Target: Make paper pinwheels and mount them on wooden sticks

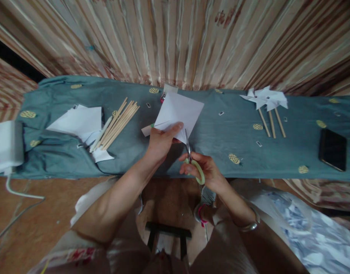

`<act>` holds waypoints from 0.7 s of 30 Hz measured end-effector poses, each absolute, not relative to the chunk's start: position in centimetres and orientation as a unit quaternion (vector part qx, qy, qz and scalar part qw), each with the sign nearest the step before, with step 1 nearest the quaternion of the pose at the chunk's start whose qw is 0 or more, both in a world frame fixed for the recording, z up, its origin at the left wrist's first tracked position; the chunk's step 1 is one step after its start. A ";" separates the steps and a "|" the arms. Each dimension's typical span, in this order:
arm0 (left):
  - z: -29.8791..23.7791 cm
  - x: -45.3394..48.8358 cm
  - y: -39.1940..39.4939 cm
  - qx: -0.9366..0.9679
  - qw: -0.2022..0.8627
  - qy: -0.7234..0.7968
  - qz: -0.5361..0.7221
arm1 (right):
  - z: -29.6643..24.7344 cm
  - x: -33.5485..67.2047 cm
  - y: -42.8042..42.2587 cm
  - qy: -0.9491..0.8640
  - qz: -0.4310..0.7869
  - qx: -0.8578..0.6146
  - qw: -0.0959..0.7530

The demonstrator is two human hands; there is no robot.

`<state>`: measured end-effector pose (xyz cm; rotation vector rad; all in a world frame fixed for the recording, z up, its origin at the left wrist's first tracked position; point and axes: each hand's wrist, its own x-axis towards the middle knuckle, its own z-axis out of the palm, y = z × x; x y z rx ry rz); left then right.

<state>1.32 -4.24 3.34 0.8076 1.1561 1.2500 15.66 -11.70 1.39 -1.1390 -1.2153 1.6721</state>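
Note:
My left hand (161,140) pinches the near corner of a white square paper sheet (179,110), holding it tilted above the blue-grey cloth-covered table (215,129). My right hand (205,171) grips green-handled scissors (192,160), fingers through the loops. The blades point up and away, their tips touching the lower edge of the sheet right next to my left thumb.
A bundle of wooden sticks (118,123) and a pile of white paper (78,121) lie at the left. Finished white paper pinwheels (266,98) on sticks lie at the right, a dark phone (333,149) further right. A white box (5,146) sits at the left end.

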 end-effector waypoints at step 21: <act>3.4 1.2 -4.3 0.338 0.598 0.490 0.536 | 1.5 15.3 -11.7 -0.453 0.660 -0.457 0.388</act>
